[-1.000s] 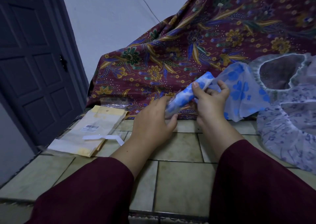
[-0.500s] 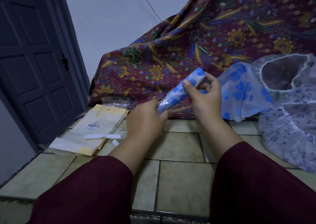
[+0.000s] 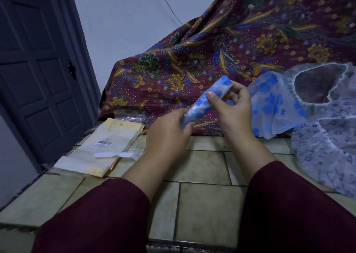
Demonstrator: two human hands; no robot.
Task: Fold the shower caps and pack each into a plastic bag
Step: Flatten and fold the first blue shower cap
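Blue-flowered rolled cap (image 3: 207,100) pinched by right hand (image 3: 234,110), left hand (image 3: 167,130) apparently gripping its lower end.

since a second ago the rolled blue-flowered cap (image 3: 207,102) has lifted clear of the loose blue cap (image 3: 273,106) at 3 o'clock. the right hand (image 3: 234,111) now curls its fingers round the roll's upper end, thumb on top. the left hand (image 3: 167,135) has closed its grip round the lower end.

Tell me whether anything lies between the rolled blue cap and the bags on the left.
Nothing visible does. Both hands, left and right, hold the rolled cap above bare tiles; the bag stack lies left, unobstructed.
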